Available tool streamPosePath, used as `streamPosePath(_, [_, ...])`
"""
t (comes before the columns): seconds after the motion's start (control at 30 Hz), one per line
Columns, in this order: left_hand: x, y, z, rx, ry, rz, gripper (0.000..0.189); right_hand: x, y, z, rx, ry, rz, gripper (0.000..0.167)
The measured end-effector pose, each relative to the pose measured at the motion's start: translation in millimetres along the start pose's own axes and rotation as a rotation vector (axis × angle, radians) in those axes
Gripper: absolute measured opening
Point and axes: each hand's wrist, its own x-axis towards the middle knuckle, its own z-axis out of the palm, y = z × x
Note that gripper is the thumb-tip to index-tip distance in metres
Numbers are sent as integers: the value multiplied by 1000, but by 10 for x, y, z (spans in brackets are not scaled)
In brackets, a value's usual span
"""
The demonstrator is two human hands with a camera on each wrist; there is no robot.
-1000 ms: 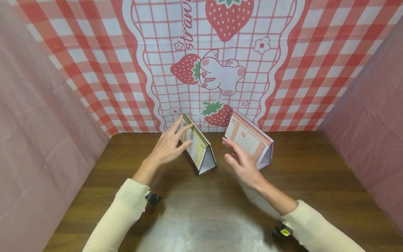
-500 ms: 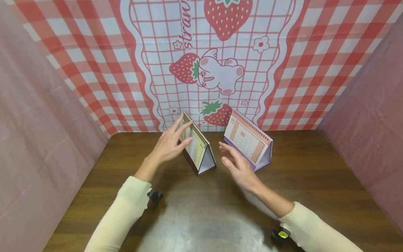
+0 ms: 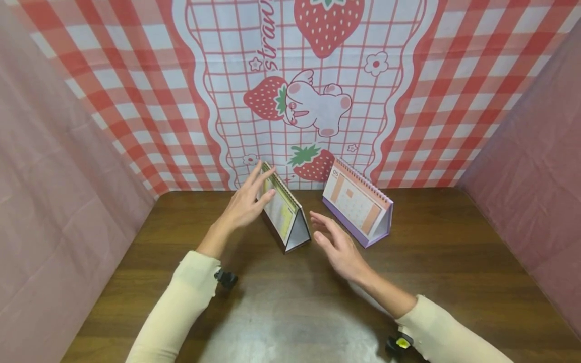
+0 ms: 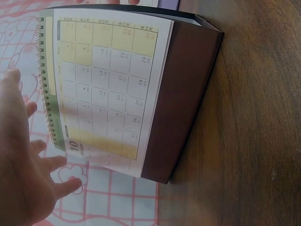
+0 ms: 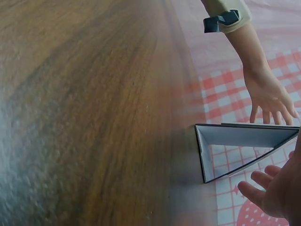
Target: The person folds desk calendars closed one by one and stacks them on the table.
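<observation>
Head view: past my pale sleeves (image 3: 174, 307), my right hand (image 3: 341, 252) holds nothing, its fingers loosely extended near the green calendar (image 3: 285, 214); my left hand (image 3: 242, 205), fingers spread and gripping nothing, is at that calendar's front, contact unclear; farther right, the pink calendar (image 3: 356, 201) stands with it on the wooden table (image 3: 281, 312), strawberry cloth (image 3: 159, 91) behind

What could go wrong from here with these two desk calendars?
The left hand is spread near the top of the green-edged calendar; a push that high might tip its tent-shaped stand.

The right hand is between both calendars, so a sideways swing could knock the purple-based calendar.

Both calendars stand on a bare wooden table, so a bump might also make either one slide.
</observation>
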Motion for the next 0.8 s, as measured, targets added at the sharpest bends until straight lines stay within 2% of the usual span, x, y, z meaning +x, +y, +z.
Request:
streamPosePath(0.2, [23,2,-4,-13,-13,0,104,-12,-11,36,12,-5,6,52])
streamPosePath(0.53, [24,-5,11,-37,-76,-3,87,-19,-6,87,-21,-17,16,50])
streamPosePath(0.8, [31,-21,18,-36,-77,-8,81,-16,-6,111,-1,-17,21,51])
